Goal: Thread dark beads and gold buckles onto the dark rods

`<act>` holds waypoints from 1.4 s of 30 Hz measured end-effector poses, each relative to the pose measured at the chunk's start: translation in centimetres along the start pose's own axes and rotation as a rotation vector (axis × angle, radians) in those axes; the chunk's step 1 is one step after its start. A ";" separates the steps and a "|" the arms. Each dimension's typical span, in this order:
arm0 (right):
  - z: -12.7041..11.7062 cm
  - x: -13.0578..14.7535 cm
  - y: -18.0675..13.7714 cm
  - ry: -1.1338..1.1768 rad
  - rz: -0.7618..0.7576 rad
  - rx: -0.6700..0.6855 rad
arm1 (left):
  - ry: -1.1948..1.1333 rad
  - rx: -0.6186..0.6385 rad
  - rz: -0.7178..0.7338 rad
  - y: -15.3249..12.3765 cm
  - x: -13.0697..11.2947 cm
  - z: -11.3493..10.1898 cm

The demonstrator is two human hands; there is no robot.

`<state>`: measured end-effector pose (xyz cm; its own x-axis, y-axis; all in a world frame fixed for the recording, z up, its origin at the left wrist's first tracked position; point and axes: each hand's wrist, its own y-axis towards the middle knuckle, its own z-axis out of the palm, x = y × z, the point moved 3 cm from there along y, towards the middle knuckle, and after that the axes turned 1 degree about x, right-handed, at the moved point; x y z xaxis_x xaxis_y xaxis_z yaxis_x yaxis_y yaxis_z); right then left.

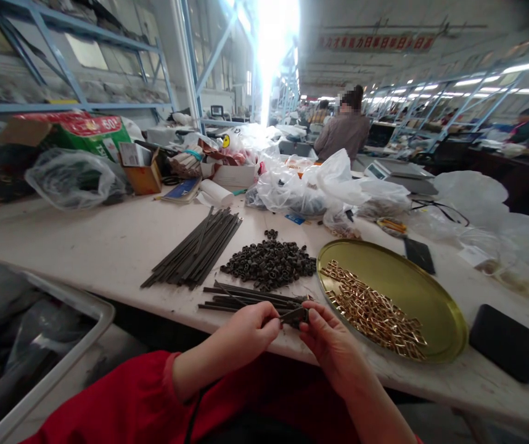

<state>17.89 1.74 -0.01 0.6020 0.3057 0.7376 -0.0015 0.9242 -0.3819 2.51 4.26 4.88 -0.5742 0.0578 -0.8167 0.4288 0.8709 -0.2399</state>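
Note:
My left hand [258, 330] is closed, thumb and fingers pinching a dark strap [293, 315] near the table's front edge. From the other side, my right hand [332, 342] grips the strap's far end between thumb and fingers. A small dark loop seems to sit at the right fingertips, but its detail is too small to tell. Just behind the hands lies a short bundle of dark straps [227, 299]. Beyond it is a heap of small dark loops [271, 262]. Gold metal buckles [375, 308] lie piled in a round gold tray [447, 330] right of my right hand.
A larger bundle of dark strips [195, 250] lies at the left. Plastic bags [311, 185], a small cardboard box [147, 176] and a notebook [181, 190] stand behind. A black phone-like slab [502, 342] lies far right. A white bin [102, 314] stands lower left. Another person [345, 132] is farther back.

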 end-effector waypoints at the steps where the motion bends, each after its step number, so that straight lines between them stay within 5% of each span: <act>1: 0.0 -0.1 0.0 -0.031 -0.021 -0.004 | 0.053 -0.012 0.027 0.1 0.0 -0.2; 7: -0.7 -1.0 0.2 -0.133 -0.081 -0.015 | 0.138 0.041 0.045 0.5 0.7 0.0; 15: -0.2 -2.3 0.2 -0.135 0.020 0.084 | 0.099 0.148 0.018 1.1 0.5 0.5; 21: -0.6 -1.9 0.3 0.103 0.077 -0.059 | -0.170 0.469 -0.161 0.1 0.6 0.2; 26: -0.6 -2.7 -0.3 0.175 0.098 -0.088 | -0.179 0.393 -0.176 -0.2 1.4 0.8; 36: -0.9 -4.2 -1.6 0.213 0.184 -0.011 | -0.292 0.470 -0.305 -1.2 2.3 2.5; 38: -0.7 -4.4 -1.7 0.165 0.181 0.041 | -0.155 0.435 -0.235 -1.3 2.1 2.6; 42: -0.4 -5.1 -2.0 0.052 0.150 0.080 | 0.208 0.160 0.051 -1.6 1.7 2.9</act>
<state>15.09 -1.75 -3.23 0.6310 0.4308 0.6452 -0.1560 0.8852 -0.4384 2.92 1.57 2.35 -0.6725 0.2133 -0.7087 0.5567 0.7767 -0.2945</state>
